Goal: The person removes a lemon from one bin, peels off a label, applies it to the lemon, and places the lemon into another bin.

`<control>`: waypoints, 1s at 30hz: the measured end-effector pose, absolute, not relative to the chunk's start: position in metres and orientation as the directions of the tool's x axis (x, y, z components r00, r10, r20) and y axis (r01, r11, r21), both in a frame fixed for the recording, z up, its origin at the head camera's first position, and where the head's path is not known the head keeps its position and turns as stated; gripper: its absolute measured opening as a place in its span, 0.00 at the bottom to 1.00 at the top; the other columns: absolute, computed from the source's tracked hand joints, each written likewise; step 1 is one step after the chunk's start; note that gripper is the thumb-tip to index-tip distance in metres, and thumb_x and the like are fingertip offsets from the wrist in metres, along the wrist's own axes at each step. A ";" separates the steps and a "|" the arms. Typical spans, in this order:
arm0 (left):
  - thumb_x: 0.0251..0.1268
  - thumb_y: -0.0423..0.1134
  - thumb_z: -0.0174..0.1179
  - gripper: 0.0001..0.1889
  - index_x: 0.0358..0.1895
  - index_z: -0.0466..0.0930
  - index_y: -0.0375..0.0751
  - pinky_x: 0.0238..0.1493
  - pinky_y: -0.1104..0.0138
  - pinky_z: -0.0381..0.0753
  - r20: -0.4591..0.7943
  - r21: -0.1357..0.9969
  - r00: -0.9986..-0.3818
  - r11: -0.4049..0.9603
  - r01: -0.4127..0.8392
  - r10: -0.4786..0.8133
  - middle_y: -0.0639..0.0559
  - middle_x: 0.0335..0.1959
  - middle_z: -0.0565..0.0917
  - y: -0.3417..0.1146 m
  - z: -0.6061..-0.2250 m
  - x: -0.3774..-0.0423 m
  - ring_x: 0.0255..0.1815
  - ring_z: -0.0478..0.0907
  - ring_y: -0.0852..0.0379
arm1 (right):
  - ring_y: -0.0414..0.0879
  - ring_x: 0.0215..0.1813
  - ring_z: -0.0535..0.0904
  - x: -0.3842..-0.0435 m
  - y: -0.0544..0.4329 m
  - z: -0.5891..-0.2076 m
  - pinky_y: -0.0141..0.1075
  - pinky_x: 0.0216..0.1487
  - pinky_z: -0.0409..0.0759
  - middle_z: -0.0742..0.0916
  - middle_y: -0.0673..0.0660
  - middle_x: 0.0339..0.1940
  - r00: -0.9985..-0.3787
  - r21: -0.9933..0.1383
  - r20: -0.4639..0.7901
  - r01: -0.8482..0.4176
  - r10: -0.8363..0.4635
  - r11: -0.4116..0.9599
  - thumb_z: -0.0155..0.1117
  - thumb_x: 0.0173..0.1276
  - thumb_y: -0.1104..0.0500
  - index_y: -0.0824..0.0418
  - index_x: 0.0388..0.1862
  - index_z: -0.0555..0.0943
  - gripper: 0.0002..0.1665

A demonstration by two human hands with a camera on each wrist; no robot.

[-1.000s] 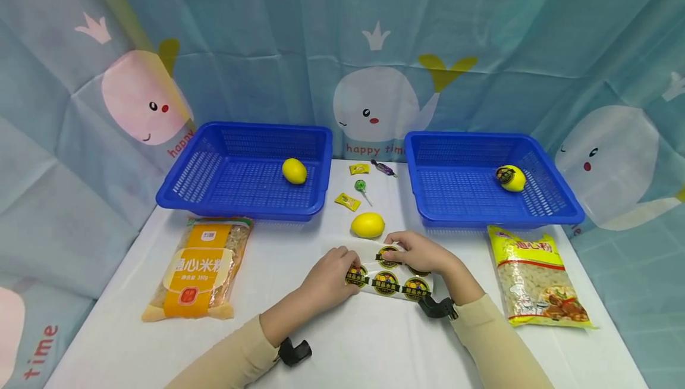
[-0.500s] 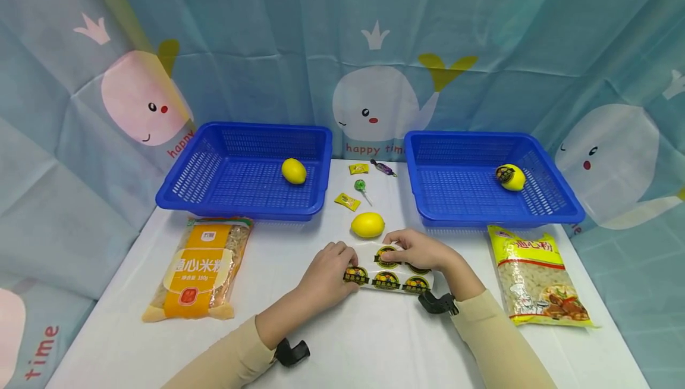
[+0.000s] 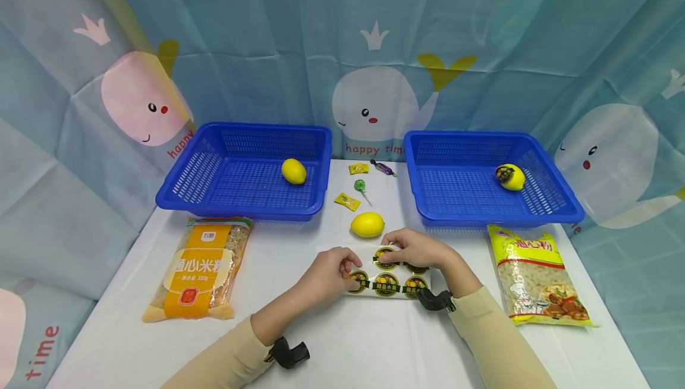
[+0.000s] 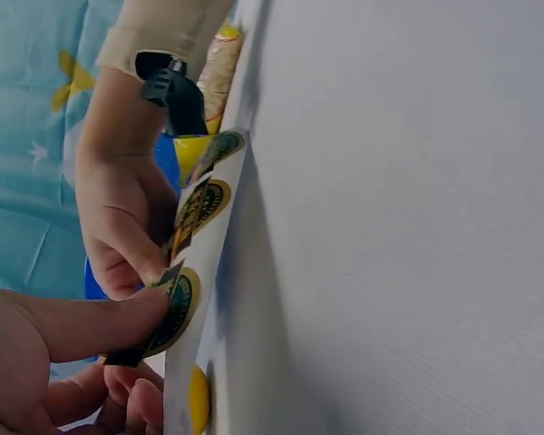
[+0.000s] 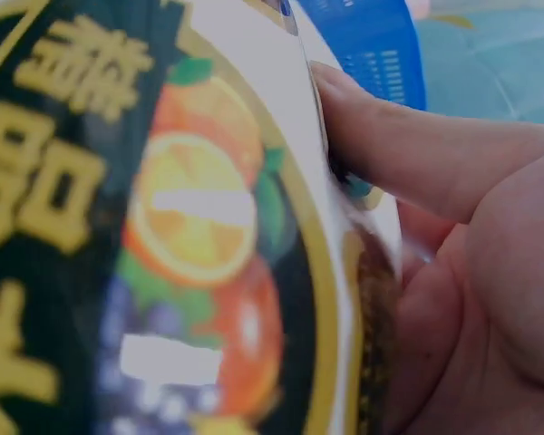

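Note:
A white sheet of round black-and-gold fruit stickers lies between both hands near the table's middle. My right hand grips its far right part, thumb on top and fingers behind in the right wrist view. At the left end, my left hand has its thumb over the front left sticker. That sticker's dark end rises off the sheet between left thumb and curled fingers. The sheet's front edge casts a shadow on the table in the left wrist view. Just beyond the sheet sits a yellow lemon.
Two blue baskets stand at the back: the left basket holds a plain lemon, the right basket a lemon with a sticker. Wrapped candies and a lollipop lie between. Pasta bags flank them, orange and yellow.
My left hand has shifted its fingers, with the index drawn back from the thumb and more of the left sticker showing. The sheet tilted, then came back flatter. The right hand keeps its grip.

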State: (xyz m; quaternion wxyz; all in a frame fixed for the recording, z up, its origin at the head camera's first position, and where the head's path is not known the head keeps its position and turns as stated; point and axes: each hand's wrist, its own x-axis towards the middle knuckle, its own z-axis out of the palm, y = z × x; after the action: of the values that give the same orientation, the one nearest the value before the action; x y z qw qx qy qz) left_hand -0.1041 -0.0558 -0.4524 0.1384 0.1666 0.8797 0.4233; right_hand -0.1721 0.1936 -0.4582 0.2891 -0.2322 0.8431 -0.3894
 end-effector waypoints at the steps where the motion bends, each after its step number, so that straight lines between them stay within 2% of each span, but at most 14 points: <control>1: 0.51 0.32 0.76 0.12 0.36 0.83 0.44 0.32 0.71 0.72 -0.121 0.811 -0.907 0.567 0.144 0.404 0.56 0.27 0.75 -0.057 -0.452 -0.105 0.29 0.71 0.61 | 0.42 0.33 0.72 -0.173 0.193 -0.459 0.35 0.38 0.71 0.79 0.46 0.25 -0.727 -0.785 -0.305 -0.174 -0.615 0.595 0.70 0.69 0.51 0.54 0.36 0.83 0.08; 5: 0.54 0.36 0.75 0.05 0.31 0.87 0.47 0.33 0.70 0.73 -0.160 0.848 -0.917 0.527 0.062 0.366 0.56 0.30 0.79 -0.061 -0.449 -0.109 0.32 0.73 0.59 | 0.41 0.30 0.71 -0.174 0.189 -0.464 0.34 0.36 0.70 0.77 0.45 0.23 -0.767 -0.736 -0.293 -0.201 -0.571 0.647 0.72 0.67 0.49 0.53 0.31 0.81 0.11; 11: 0.62 0.43 0.71 0.06 0.36 0.86 0.47 0.39 0.65 0.76 -0.206 0.879 -0.913 0.476 -0.015 0.352 0.57 0.33 0.83 -0.064 -0.445 -0.114 0.37 0.76 0.58 | 0.42 0.26 0.69 -0.167 0.176 -0.461 0.35 0.31 0.68 0.75 0.47 0.21 -0.848 -0.617 -0.240 -0.241 -0.472 0.749 0.76 0.62 0.49 0.54 0.29 0.79 0.15; 14: 0.64 0.40 0.69 0.07 0.40 0.84 0.43 0.40 0.65 0.77 -0.228 0.900 -0.920 0.431 -0.073 0.320 0.54 0.34 0.84 -0.064 -0.444 -0.115 0.37 0.77 0.58 | 0.42 0.30 0.73 -0.164 0.171 -0.461 0.37 0.35 0.74 0.79 0.47 0.26 -0.881 -0.536 -0.194 -0.272 -0.431 0.799 0.77 0.60 0.47 0.55 0.33 0.81 0.16; 18: 0.63 0.33 0.68 0.09 0.44 0.82 0.39 0.41 0.67 0.79 -0.249 0.919 -0.935 0.366 -0.146 0.253 0.50 0.37 0.84 -0.064 -0.445 -0.116 0.38 0.77 0.57 | 0.44 0.40 0.77 -0.163 0.169 -0.463 0.42 0.47 0.79 0.84 0.49 0.36 -0.908 -0.474 -0.160 -0.274 -0.388 0.837 0.78 0.59 0.44 0.57 0.40 0.84 0.21; 26: 0.64 0.27 0.65 0.11 0.49 0.79 0.34 0.43 0.61 0.87 -0.268 0.945 -0.939 0.248 -0.213 0.214 0.44 0.40 0.84 -0.064 -0.442 -0.119 0.36 0.80 0.57 | 0.44 0.37 0.77 -0.166 0.178 -0.456 0.40 0.44 0.79 0.84 0.51 0.34 -0.934 -0.548 -0.095 -0.239 -0.344 0.802 0.77 0.60 0.45 0.58 0.41 0.84 0.21; 30: 0.63 0.27 0.65 0.11 0.48 0.79 0.34 0.44 0.59 0.87 -0.266 0.947 -0.942 0.236 -0.216 0.203 0.44 0.39 0.83 -0.065 -0.441 -0.118 0.36 0.80 0.57 | 0.50 0.44 0.80 -0.169 0.175 -0.451 0.47 0.48 0.81 0.86 0.57 0.42 -0.962 -0.588 -0.104 -0.146 -0.254 0.795 0.73 0.63 0.40 0.63 0.54 0.81 0.32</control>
State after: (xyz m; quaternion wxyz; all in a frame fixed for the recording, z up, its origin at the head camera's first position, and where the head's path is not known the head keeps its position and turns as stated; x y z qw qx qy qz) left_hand -0.1184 -0.0653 -0.4407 0.1696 -0.0043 0.7676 0.6181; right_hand -0.1692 0.1754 -0.4507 0.0893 -0.1061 0.9432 -0.3018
